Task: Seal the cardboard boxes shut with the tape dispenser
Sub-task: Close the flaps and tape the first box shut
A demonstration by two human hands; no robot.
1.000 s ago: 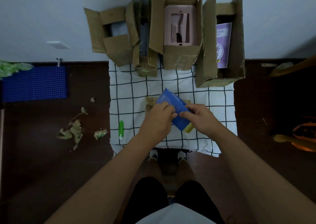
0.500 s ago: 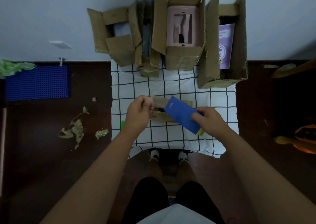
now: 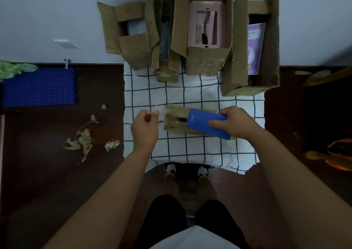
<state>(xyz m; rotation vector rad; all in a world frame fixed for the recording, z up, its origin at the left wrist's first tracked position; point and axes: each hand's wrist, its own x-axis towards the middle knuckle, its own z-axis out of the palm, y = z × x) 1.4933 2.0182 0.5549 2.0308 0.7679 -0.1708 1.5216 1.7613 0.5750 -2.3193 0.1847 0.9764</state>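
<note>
A small flat cardboard box [image 3: 174, 119] lies on the checked white cloth [image 3: 190, 96]. Over its right half my right hand [image 3: 235, 121] grips a blue tape dispenser [image 3: 206, 124] with a yellow end. To the left, my left hand [image 3: 145, 124] pinches the end of a clear tape strip [image 3: 161, 112] stretched from the dispenser across the box's left edge. Several open cardboard boxes stand at the back: one on the left [image 3: 133, 51], a narrow one [image 3: 165, 66], one with a pink plastic item [image 3: 208, 58], one with a purple booklet [image 3: 266, 73].
Crumpled tape scraps [image 3: 82, 140] lie on the dark floor at left, beside a blue perforated mat [image 3: 40, 86]. A green item [image 3: 134, 144] peeks out by my left wrist. Orange and yellow objects [image 3: 335, 155] sit at the right edge. My feet [image 3: 187, 169] stand at the cloth's near edge.
My hands have drawn apart: the left moved left pulling tape out, the right carried the dispenser right, uncovering the small box beneath.
</note>
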